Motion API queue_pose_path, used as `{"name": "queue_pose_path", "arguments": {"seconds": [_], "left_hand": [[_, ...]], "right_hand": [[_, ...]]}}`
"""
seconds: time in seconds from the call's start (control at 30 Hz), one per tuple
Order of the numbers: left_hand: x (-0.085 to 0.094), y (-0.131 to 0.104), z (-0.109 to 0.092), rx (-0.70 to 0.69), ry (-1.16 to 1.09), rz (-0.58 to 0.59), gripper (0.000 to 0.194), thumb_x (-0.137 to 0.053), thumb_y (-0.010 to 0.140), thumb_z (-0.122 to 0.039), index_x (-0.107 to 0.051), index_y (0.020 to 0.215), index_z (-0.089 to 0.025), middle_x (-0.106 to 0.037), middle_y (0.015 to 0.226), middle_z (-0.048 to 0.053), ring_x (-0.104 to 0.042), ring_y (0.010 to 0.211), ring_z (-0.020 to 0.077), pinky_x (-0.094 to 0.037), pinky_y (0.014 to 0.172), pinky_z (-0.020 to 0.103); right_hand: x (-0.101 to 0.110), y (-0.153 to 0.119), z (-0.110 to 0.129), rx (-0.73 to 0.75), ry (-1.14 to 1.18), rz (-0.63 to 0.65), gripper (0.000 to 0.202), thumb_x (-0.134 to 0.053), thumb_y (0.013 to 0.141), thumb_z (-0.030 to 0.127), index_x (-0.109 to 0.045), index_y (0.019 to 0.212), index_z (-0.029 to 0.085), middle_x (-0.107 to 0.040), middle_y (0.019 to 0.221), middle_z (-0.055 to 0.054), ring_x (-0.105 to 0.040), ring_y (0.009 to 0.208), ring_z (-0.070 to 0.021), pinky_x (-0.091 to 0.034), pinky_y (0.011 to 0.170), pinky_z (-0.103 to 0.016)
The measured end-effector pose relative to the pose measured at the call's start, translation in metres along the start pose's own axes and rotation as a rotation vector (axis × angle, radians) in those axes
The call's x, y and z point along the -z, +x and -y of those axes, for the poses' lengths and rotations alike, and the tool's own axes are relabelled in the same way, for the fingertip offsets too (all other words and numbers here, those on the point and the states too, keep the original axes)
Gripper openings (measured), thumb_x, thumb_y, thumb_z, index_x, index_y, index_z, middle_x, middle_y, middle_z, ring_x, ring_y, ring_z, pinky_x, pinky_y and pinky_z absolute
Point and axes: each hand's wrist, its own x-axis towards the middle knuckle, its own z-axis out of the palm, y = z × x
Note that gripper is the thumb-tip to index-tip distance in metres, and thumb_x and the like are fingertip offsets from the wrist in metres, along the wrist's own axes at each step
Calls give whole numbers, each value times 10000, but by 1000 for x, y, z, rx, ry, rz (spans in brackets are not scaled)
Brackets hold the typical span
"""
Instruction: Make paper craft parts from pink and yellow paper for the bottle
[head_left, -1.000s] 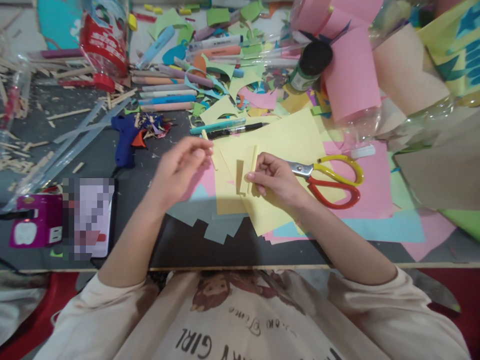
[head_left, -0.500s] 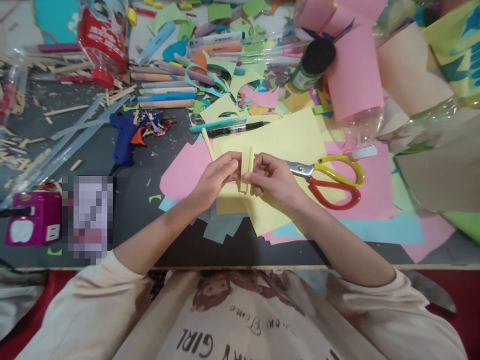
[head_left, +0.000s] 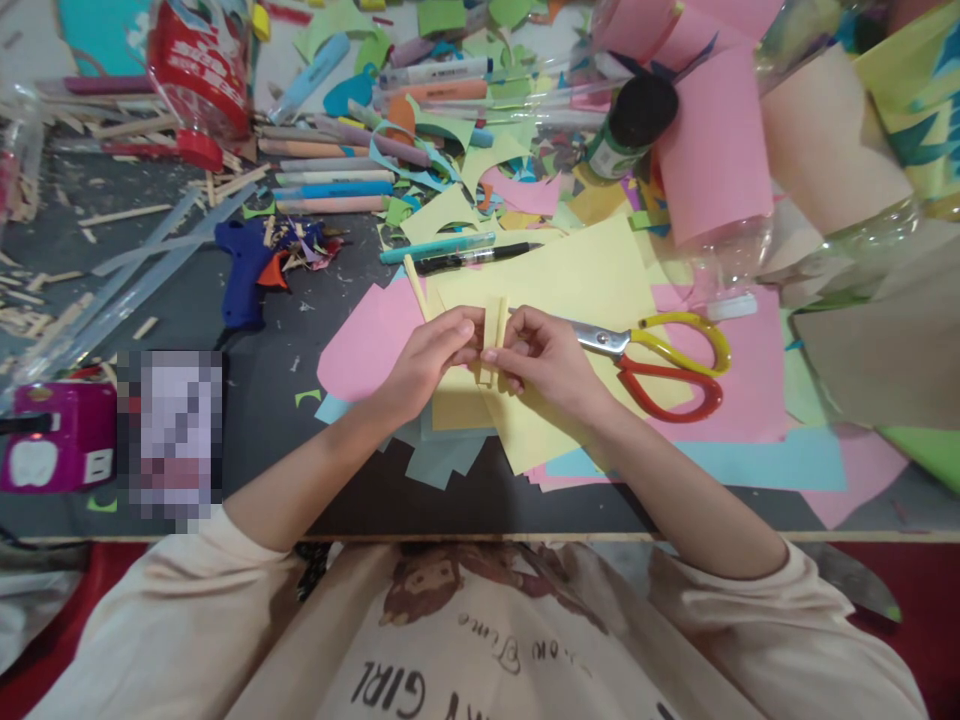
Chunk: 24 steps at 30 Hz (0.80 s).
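pinching a folded yellow paper strip [head_left: 493, 340] between thumb and fingers of right hand [head_left: 551, 355], just above yellow sheets [head_left: 600, 270] laid over the tabletop [head_left: 262, 410]. have left hand [head_left: 431, 365] at the strip's left side, with thumb and fingers close together; can't tell whether gripping the edge or only touching it. see a narrow raised band along the strip's right edge. have scissors [head_left: 675, 365] just beside right hand, lying on the paper with one yellow handle loop and one red, blades toward the knuckles and partly hidden by them. beyond left hand, see a thin yellow strip [head_left: 415, 283] lying at a slant, then a black pen [head_left: 476, 258] and a teal pen [head_left: 439, 249] side by side. find a rounded pink sheet [head_left: 364, 340] just left of left hand and a blue glue gun [head_left: 244, 275] farther left. toward the far side, see markers [head_left: 334, 190] in a row and a black-lidded jar [head_left: 637, 120] tilted beside pink paper [head_left: 716, 145] wrapped around a clear bottle [head_left: 739, 255].
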Motion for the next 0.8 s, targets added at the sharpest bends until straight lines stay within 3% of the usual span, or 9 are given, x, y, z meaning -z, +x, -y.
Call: {"name": "queue_pose_path", "arguments": {"seconds": [0.3, 0.53, 0.8], "left_hand": [[2, 0, -1, -24, -49, -24, 323, -672, 840, -494, -649, 944, -189, -631, 754, -2, -635, 693, 115, -559, 698, 239], [-2, -2, -7, 13, 4, -29, 349, -640, 841, -534, -650, 885, -188, -607, 766, 12, -633, 742, 144, -581, 729, 286], [1, -1, -5, -4, 60, -51, 353, -598, 856, -542, -669, 904, -200, -635, 1004, 62, -644, 912, 180, -573, 722, 269]], "right_hand": [[0, 0, 0, -7, -7, 10, 456, -866, 635, 387, -445, 663, 213, -508, 471, 112, -464, 341, -41, -324, 351, -176], [0, 0, 3, -16, -4, 19, 417, -864, 644, 381, -489, 673, 199, -504, 441, 114, -451, 321, -33, -310, 349, -164], [2, 1, 1, -18, 51, 86, 397, -838, 670, 442, -540, 743, 190, -539, 467, 108, -417, 306, -22, -272, 321, -166]]}}
